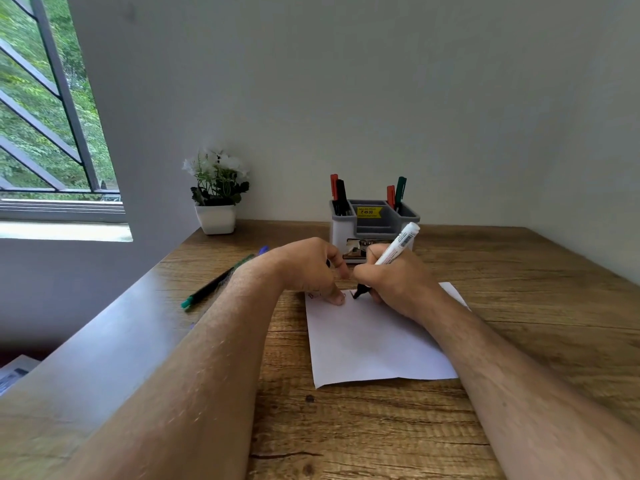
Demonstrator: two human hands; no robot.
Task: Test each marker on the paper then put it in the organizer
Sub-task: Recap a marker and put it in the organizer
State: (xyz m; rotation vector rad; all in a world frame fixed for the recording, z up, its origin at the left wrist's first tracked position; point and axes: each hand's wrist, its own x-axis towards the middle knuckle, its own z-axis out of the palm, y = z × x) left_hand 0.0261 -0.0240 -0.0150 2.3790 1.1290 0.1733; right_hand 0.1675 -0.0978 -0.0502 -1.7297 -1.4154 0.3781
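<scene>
**Black tip on paper, four markers standing in the organizer**

Gripping a white-barrelled marker with a black tip [388,259] in the right hand [391,285], just right of frame centre, fingers curled round the lower barrel. Slanting up and to the right out of the fist, with the barcoded end reaching over the organizer's front. Pressing the black tip against the upper edge of the white rectangular sheet of paper [374,344], right beside the left fingertips.

Resting the left hand [311,268] on the paper's upper left corner, fingers curled, one fingertip pinning the sheet; something small and dark sitting between thumb and fingers, too hidden to name. Faint reddish marks showing on the paper under that hand.

Standing at the back of the wooden table [381,427], above centre against the wall: a white and grey plastic desk organizer [372,226] with a yellow price sticker. Holding four markers upright: one red-capped and one black in the left compartment [337,194], one red-capped and one green-capped in the right compartment [396,194]. Middle compartments showing no markers.

Lying loose on the table left of centre, partly behind the left forearm: two more pens, one dark with a teal end [207,289], one with a purple end [264,250].

Sitting in the upper left of the table: one white pot with white flowers [216,192].
</scene>
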